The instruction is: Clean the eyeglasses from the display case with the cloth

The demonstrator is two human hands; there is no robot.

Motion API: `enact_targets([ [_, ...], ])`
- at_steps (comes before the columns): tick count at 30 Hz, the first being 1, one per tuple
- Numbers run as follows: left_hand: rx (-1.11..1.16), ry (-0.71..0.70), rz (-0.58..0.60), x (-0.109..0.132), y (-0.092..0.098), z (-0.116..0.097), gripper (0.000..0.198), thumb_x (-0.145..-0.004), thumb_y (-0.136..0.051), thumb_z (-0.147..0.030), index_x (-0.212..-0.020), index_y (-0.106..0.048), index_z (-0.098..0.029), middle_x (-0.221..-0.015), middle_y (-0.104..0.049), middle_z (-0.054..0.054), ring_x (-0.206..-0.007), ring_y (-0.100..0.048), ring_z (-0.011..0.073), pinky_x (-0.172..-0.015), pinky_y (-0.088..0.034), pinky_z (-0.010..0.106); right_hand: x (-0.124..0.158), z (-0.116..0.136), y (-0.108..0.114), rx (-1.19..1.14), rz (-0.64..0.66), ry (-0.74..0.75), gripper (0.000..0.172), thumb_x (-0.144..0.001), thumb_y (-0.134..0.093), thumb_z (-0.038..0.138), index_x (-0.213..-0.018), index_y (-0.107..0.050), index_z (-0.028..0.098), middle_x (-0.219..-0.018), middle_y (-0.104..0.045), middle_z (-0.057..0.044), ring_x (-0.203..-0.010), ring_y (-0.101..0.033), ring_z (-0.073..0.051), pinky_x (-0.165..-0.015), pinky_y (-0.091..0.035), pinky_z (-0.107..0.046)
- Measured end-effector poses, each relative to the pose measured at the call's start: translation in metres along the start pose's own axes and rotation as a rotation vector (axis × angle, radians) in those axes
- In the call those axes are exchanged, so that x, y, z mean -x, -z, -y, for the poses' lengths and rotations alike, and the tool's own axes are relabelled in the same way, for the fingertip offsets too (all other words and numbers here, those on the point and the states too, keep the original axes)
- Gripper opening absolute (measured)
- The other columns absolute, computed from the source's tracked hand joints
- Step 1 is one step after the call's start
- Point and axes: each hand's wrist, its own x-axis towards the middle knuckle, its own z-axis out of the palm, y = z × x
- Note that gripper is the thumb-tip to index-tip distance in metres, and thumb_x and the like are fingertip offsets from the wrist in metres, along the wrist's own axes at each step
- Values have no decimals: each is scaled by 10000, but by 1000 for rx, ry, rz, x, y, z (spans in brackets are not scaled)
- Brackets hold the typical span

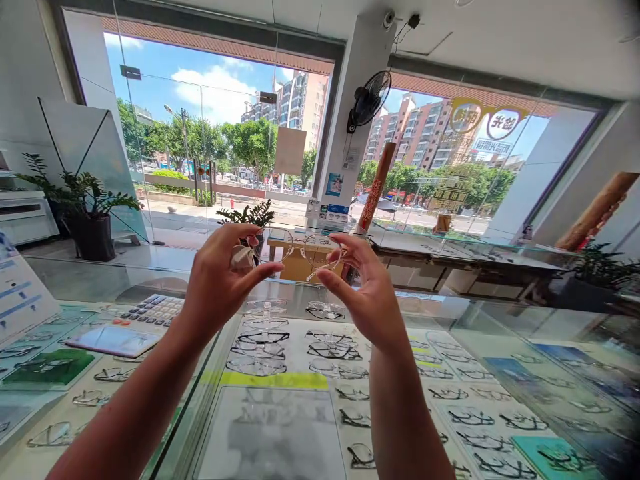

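Observation:
A pair of eyeglasses with a thin, clear-looking frame is held up above the glass counter, its lenses facing the window. My left hand pinches the rim at the left lens, thumb below and fingers above. A small pale tag hangs beside that hand's palm. My right hand grips the right lens side the same way, thumb under it and fingers over the top. Below both hands, rows of eyeglasses lie in the display case.
On the counter's left are a calculator and a flat phone-like device. A grey mat lies in front of me. Potted plants stand by the windows, and a black fan hangs on the pillar.

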Motion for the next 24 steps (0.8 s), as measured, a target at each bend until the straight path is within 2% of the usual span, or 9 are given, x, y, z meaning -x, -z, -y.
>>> enact_targets([
  [5, -120, -59, -50, -1, -5, 7, 571, -892, -880, -714, -1271, -780, -299, -1217, -756, 76, -1058, -724, 254, -909, -618, 400, -2, -2, -3, 137, -49, 24, 514, -941, -893, 541, -1409, -752, 383, -1276, -804, -56, -1196, -757, -306, -1162, -604, -605],
  [10, -124, -81, -27, -3, -4, 10, 575, -872, -908, -690, -1296, -787, -321, -1155, -740, 56, -991, -716, 241, -895, -623, 402, -4, -9, -6, 149, -35, -1, 542, -948, -884, 564, -1432, -735, 372, -1320, -813, -72, -1232, -774, -312, -1156, -621, -593],
  [13, -143, -88, -62, -2, -2, 7, 570, -845, -941, -669, -1269, -791, -318, -1113, -731, 50, -999, -710, 247, -912, -621, 407, -5, -14, -8, 114, -26, -27, 547, -955, -864, 597, -1422, -722, 349, -1339, -814, -88, -1214, -786, -306, -1138, -632, -587],
  [17, -119, -93, -62, -2, -3, 4, 553, -852, -941, -658, -1251, -779, -311, -1155, -760, 49, -1010, -718, 243, -897, -623, 398, -6, -17, -8, 105, -7, -29, 541, -962, -853, 590, -1422, -713, 343, -1354, -810, -88, -1224, -786, -305, -1135, -635, -581],
  [24, -57, -102, -61, -2, -6, 6, 602, -867, -931, -651, -1336, -760, -315, -1136, -755, 45, -998, -710, 231, -853, -620, 377, -7, -17, -8, 73, -14, -25, 560, -940, -865, 597, -1414, -710, 343, -1372, -801, -88, -1278, -767, -312, -1137, -634, -581],
])
